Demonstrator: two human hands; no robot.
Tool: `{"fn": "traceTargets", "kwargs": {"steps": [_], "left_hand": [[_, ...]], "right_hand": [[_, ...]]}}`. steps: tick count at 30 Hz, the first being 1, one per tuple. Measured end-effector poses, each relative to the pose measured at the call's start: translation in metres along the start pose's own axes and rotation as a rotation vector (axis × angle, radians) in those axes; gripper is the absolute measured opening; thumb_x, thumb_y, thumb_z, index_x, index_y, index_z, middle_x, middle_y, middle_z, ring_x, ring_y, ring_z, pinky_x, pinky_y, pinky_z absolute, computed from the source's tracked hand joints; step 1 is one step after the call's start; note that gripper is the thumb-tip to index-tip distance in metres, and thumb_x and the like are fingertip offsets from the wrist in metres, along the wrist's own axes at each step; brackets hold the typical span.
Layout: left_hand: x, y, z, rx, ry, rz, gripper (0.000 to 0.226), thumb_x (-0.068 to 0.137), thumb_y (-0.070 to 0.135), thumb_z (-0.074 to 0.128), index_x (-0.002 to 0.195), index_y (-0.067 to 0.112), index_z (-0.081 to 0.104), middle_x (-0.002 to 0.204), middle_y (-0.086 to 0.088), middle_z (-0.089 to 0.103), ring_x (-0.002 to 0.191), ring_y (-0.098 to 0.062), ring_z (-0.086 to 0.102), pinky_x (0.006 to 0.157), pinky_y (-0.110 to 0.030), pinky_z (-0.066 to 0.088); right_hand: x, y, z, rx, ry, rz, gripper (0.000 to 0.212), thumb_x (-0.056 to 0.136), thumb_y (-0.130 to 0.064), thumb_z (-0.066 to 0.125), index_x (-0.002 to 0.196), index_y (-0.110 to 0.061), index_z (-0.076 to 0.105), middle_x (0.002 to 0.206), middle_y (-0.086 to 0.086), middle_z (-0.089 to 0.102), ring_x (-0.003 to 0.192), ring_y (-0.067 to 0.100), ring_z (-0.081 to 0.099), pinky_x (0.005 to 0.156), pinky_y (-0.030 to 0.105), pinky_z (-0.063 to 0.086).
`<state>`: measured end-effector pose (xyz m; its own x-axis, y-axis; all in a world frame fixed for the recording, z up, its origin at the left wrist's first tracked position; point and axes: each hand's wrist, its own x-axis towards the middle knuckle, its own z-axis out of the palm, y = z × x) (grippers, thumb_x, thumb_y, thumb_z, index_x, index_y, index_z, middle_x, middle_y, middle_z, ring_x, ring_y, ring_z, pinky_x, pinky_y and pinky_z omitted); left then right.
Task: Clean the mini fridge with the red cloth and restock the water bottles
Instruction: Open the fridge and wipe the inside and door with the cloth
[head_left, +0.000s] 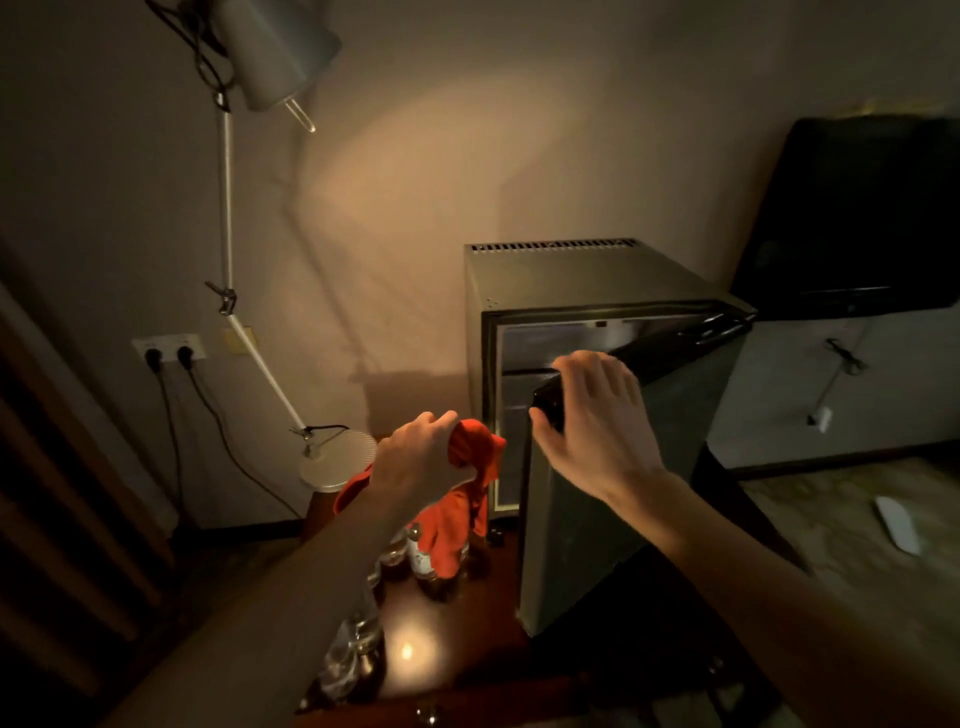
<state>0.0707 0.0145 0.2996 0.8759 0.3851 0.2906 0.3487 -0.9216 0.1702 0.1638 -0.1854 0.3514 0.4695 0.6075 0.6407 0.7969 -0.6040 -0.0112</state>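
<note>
The grey mini fridge (561, 280) stands on a dark wooden table, its door (613, 499) swung partly open toward me. My right hand (592, 410) grips the top corner of the door, thumb under the edge. My left hand (421, 452) holds the bunched red cloth (457, 519) just left of the fridge opening; the cloth hangs down over the bottles. Several water bottles (358, 639) stand on the table (467, 654) below my left forearm, partly hidden by it. The fridge interior is dim and mostly hidden by the door.
A white desk lamp (280, 57) on a jointed arm, with its round base (337, 462) on the table, stands left of the fridge. Two plugs sit in a wall socket (169, 353). A dark screen (857, 218) rests on a white cabinet at right.
</note>
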Motion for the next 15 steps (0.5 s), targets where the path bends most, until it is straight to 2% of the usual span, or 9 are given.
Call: {"fn": "traceTargets", "kwargs": {"steps": [2, 4, 7, 9, 12, 15], "left_hand": [[-0.004, 0.003, 0.004, -0.020, -0.016, 0.012, 0.055, 0.071, 0.058, 0.071, 0.113, 0.029, 0.052, 0.099, 0.000, 0.058, 0.096, -0.028, 0.061, 0.073, -0.038, 0.048], [-0.009, 0.003, 0.009, -0.032, -0.027, 0.020, 0.055, 0.072, 0.063, 0.069, 0.112, 0.029, 0.050, 0.097, 0.001, 0.057, 0.094, -0.028, 0.062, 0.075, -0.040, 0.052], [-0.017, -0.002, 0.011, -0.007, -0.055, 0.008, 0.055, 0.072, 0.065, 0.068, 0.110, 0.029, 0.050, 0.099, 0.001, 0.057, 0.095, -0.028, 0.062, 0.077, -0.041, 0.052], [-0.024, -0.005, 0.012, 0.032, -0.077, 0.007, 0.054, 0.072, 0.060, 0.070, 0.113, 0.029, 0.052, 0.103, 0.001, 0.058, 0.099, -0.028, 0.062, 0.079, -0.040, 0.051], [-0.031, -0.005, 0.015, 0.046, -0.088, 0.015, 0.054, 0.073, 0.058, 0.069, 0.115, 0.029, 0.052, 0.104, 0.001, 0.058, 0.100, -0.027, 0.061, 0.077, -0.038, 0.049], [-0.036, -0.001, 0.020, 0.028, -0.104, 0.028, 0.054, 0.075, 0.059, 0.069, 0.116, 0.028, 0.052, 0.104, 0.001, 0.058, 0.099, -0.025, 0.061, 0.075, -0.037, 0.048]], "right_hand": [[-0.016, -0.024, -0.006, 0.024, -0.001, -0.112, 0.045, 0.085, -0.037, 0.059, 0.120, -0.010, 0.051, 0.122, 0.012, 0.054, 0.116, 0.027, 0.050, 0.106, 0.046, 0.038], [-0.028, -0.050, 0.003, 0.047, -0.083, -0.209, 0.038, 0.083, -0.032, 0.063, 0.114, -0.010, 0.055, 0.115, 0.009, 0.058, 0.109, 0.023, 0.054, 0.106, 0.045, 0.040], [-0.040, -0.069, 0.024, -0.029, -0.367, -0.179, 0.028, 0.088, -0.030, 0.059, 0.107, -0.010, 0.059, 0.107, 0.007, 0.062, 0.104, 0.023, 0.056, 0.106, 0.042, 0.037], [-0.045, -0.070, 0.032, -0.163, -0.577, -0.130, 0.028, 0.091, -0.032, 0.054, 0.107, -0.010, 0.062, 0.109, 0.010, 0.062, 0.108, 0.027, 0.054, 0.106, 0.043, 0.031], [-0.052, -0.069, 0.043, -0.535, -0.816, -0.230, 0.030, 0.096, -0.036, 0.050, 0.106, -0.013, 0.066, 0.108, 0.011, 0.066, 0.113, 0.030, 0.055, 0.104, 0.043, 0.029], [-0.066, -0.069, 0.058, -0.617, -0.907, -0.230, 0.033, 0.099, -0.036, 0.046, 0.116, -0.014, 0.064, 0.117, 0.009, 0.066, 0.120, 0.029, 0.054, 0.108, 0.045, 0.024]]}}
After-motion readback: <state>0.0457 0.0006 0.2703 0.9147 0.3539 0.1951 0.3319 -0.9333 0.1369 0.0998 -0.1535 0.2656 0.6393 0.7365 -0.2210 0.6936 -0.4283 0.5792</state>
